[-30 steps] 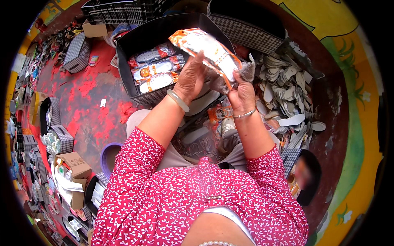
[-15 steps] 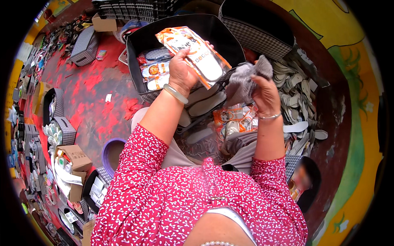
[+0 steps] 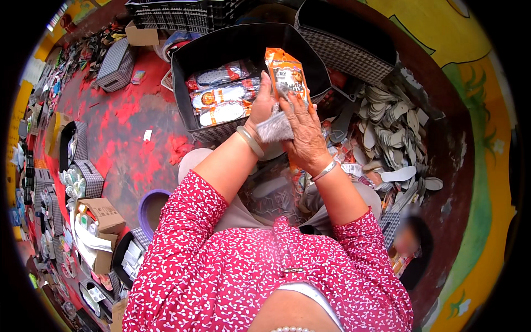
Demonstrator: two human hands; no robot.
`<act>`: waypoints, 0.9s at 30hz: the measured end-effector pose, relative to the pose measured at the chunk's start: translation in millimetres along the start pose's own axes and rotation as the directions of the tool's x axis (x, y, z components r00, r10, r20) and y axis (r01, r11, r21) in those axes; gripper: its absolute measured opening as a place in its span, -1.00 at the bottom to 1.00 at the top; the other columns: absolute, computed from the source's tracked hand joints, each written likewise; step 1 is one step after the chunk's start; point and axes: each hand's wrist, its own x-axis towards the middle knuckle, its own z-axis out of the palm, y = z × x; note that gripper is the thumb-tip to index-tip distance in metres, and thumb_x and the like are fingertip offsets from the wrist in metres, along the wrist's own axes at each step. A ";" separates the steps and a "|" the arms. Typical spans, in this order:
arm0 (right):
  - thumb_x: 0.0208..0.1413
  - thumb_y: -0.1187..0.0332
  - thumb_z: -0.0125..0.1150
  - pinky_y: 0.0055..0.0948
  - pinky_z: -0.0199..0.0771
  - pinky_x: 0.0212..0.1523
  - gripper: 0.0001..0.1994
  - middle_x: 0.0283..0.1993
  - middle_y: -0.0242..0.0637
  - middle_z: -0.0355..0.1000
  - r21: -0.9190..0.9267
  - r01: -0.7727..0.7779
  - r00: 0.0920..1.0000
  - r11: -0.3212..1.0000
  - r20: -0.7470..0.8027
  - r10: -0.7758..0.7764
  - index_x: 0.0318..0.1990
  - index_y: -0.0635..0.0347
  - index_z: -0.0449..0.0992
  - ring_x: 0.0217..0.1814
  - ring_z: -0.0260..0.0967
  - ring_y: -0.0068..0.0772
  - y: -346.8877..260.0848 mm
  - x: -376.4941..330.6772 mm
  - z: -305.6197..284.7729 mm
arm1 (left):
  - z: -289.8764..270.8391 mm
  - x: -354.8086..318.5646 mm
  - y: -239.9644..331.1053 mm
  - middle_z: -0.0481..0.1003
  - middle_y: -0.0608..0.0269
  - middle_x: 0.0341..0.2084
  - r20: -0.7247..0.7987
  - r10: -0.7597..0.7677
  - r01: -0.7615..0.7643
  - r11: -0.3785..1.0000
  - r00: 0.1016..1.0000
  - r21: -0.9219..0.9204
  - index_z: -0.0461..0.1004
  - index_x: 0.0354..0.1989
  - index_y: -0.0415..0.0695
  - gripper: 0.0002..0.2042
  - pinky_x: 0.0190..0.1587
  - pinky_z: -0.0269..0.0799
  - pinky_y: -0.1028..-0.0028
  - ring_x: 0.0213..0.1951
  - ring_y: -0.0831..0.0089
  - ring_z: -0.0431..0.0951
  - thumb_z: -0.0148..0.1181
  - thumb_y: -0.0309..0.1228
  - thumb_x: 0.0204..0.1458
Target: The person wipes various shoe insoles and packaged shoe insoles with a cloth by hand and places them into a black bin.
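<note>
nearest the body, the left hand [image 3: 261,110] and the right hand [image 3: 303,133] are seen raised together above the lap, both closed around one orange and clear packet [image 3: 284,83] with grey insoles showing inside. the packet is held upright, its long axis running away from the body, its printed orange top pointing toward the black fabric bin [image 3: 188,105]. the right hand is wrapped over the lower, clear end; the left is pressed against the left side, slightly nearer the bin. just beyond the hands, three like packets [image 3: 221,99] are laid crosswise in that bin. to the right, a loose heap of pale insoles [image 3: 392,127] is spread on the floor.
</note>
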 end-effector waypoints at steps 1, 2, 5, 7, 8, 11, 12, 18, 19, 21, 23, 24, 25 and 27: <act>-0.21 0.38 0.25 -0.11 -0.19 0.34 -0.27 0.33 -0.02 0.03 0.000 -0.002 0.999 1.000 -0.045 0.002 0.24 0.17 0.17 0.40 -0.09 -0.10 1.0 1.8 -1.0 | 1.3 -0.7 -0.5 0.31 -0.13 0.05 0.027 -0.023 0.024 0.999 0.999 -0.045 0.11 0.22 -0.13 -0.23 0.11 0.25 0.03 0.04 -0.02 0.36 -0.37 0.29 0.06; -0.20 0.37 0.24 -0.11 -0.16 0.34 -0.28 0.32 -0.01 0.03 -0.002 -0.004 0.996 1.000 -0.090 0.004 0.24 0.18 0.17 0.40 -0.07 -0.09 3.0 3.7 -2.1 | 2.0 -1.0 -1.9 0.31 -0.09 0.05 0.054 -0.045 0.050 0.995 0.998 -0.090 0.13 0.22 -0.13 -0.24 0.12 0.25 0.07 0.05 0.03 0.36 -0.36 0.28 0.07; -0.18 0.38 0.22 -0.10 -0.10 0.32 -0.29 0.31 0.00 0.04 0.031 -0.076 0.983 0.997 -0.165 0.080 0.24 0.20 0.17 0.36 -0.02 -0.05 14.2 9.7 -6.5 | 6.5 -8.8 -10.9 0.32 0.09 0.08 0.081 -0.140 0.146 0.986 0.987 -0.083 0.17 0.21 -0.09 -0.29 0.17 0.20 0.20 0.08 0.21 0.35 -0.32 0.25 0.09; -0.17 0.39 0.22 -0.11 -0.02 0.29 -0.30 0.31 -0.02 0.06 0.040 -0.061 0.971 0.997 -0.227 0.068 0.23 0.20 0.18 0.33 0.03 0.00 23.4 12.7 -11.1 | 12.9 -13.7 -15.1 0.30 0.20 0.12 0.051 -0.170 0.168 0.985 0.984 0.037 0.18 0.21 -0.04 -0.32 0.21 0.15 0.26 0.13 0.30 0.30 -0.29 0.24 0.09; -0.17 0.40 0.22 -0.11 -0.02 0.29 -0.31 0.31 -0.02 0.06 0.035 -0.056 0.966 0.998 -0.251 0.063 0.23 0.21 0.18 0.33 0.03 0.01 26.7 13.8 -13.6 | 16.9 -14.8 -15.6 0.30 0.20 0.12 0.032 -0.176 0.172 0.980 0.984 0.098 0.18 0.22 -0.04 -0.31 0.20 0.15 0.25 0.14 0.30 0.30 -0.28 0.24 0.09; -0.16 0.42 0.21 -0.12 0.00 0.28 -0.32 0.30 -0.04 0.09 -0.017 -0.055 0.952 0.998 -0.304 0.047 0.23 0.19 0.19 0.31 0.06 0.02 28.7 15.5 -21.3 | 21.9 -16.0 -16.7 0.29 0.21 0.13 0.110 -0.212 0.190 0.965 0.971 0.183 0.16 0.23 -0.03 -0.34 0.20 0.15 0.24 0.15 0.31 0.28 -0.24 0.20 0.10; -0.16 0.43 0.20 -0.13 0.00 0.28 -0.33 0.30 -0.04 0.08 -0.022 -0.065 0.949 0.998 -0.311 0.054 0.23 0.18 0.19 0.31 0.06 0.02 29.4 15.6 -23.9 | 21.2 -16.0 -19.2 0.29 0.22 0.13 0.145 -0.210 0.180 0.964 0.967 0.196 0.15 0.23 -0.04 -0.36 0.20 0.16 0.24 0.14 0.32 0.29 -0.22 0.17 0.12; 0.01 0.41 0.07 -0.35 0.30 0.05 -0.60 0.01 -0.08 0.39 0.483 -0.358 0.859 0.799 -0.165 0.485 0.07 0.25 0.36 0.02 0.37 -0.14 47.4 20.7 -40.9 | 15.5 -18.0 -22.6 0.33 0.07 0.07 0.122 -0.289 0.219 0.889 0.949 0.402 0.08 0.24 -0.12 -0.47 0.11 0.31 0.24 0.05 0.26 0.40 -0.11 -0.08 0.19; 0.05 0.40 0.04 -0.39 0.35 -0.01 -0.65 -0.07 -0.10 0.45 0.582 -0.443 0.823 0.682 -0.038 0.567 0.03 0.27 0.40 -0.04 0.42 -0.21 51.9 20.5 -45.9 | 15.7 -18.4 -22.7 0.34 0.03 0.06 0.087 -0.280 0.213 0.867 0.956 0.451 0.07 0.24 -0.14 -0.48 0.09 0.33 0.24 0.02 0.25 0.43 -0.10 -0.11 0.19; 0.11 0.42 -0.03 -0.50 0.38 -0.13 -0.73 -0.17 -0.29 0.48 0.794 -0.388 0.803 0.468 0.042 0.595 -0.06 0.31 0.44 -0.18 0.40 -0.53 84.2 14.6 -40.3 | 11.9 -13.9 -21.2 0.36 0.04 0.01 0.106 -0.337 0.280 0.891 0.936 0.358 0.06 0.24 -0.11 -0.54 0.04 0.40 0.22 -0.01 0.23 0.45 -0.11 -0.22 0.21; 0.18 0.39 -0.01 -0.61 0.36 -0.22 -0.75 -0.22 -0.41 0.43 0.827 -0.306 0.779 0.471 -0.067 0.623 -0.02 0.26 0.39 -0.26 0.35 -0.62 103.2 11.0 -44.0 | 14.8 -12.0 -19.3 0.36 0.02 0.01 0.141 -0.354 0.305 0.909 0.925 0.285 0.06 0.24 -0.13 -0.54 0.05 0.38 0.18 0.00 0.17 0.44 -0.11 -0.23 0.21; 0.17 0.40 0.00 -0.60 0.38 -0.20 -0.74 -0.17 -0.35 0.44 0.853 -0.387 0.680 0.350 0.008 0.734 -0.01 0.26 0.37 -0.21 0.38 -0.60 107.8 6.7 -54.7 | 21.7 -12.8 -17.4 0.34 -0.01 0.04 0.157 -0.349 0.309 0.923 0.924 0.230 0.06 0.23 -0.15 -0.53 0.06 0.36 0.13 0.02 0.09 0.43 -0.09 -0.26 0.19; 0.18 0.39 0.01 -0.59 0.40 -0.17 -0.74 -0.12 -0.29 0.44 0.892 -0.353 0.626 0.282 0.001 0.780 0.00 0.26 0.36 -0.18 0.40 -0.56 114.0 4.3 -60.7 | 22.1 -12.2 -16.8 0.32 -0.03 0.06 0.161 -0.338 0.299 0.928 0.927 0.224 0.05 0.24 -0.18 -0.51 0.07 0.36 0.12 0.03 0.05 0.41 -0.09 -0.27 0.18; 0.19 0.39 0.00 -0.54 0.43 -0.14 -0.73 -0.12 -0.27 0.44 0.947 -0.088 0.633 0.309 -0.186 0.751 0.01 0.28 0.35 -0.15 0.40 -0.54 90.8 13.7 -80.5 | 21.5 -12.4 -14.8 0.28 -0.08 0.10 0.168 -0.305 0.269 0.940 0.937 0.209 0.04 0.25 -0.23 -0.49 0.08 0.34 0.10 0.06 -0.04 0.38 -0.09 -0.28 0.16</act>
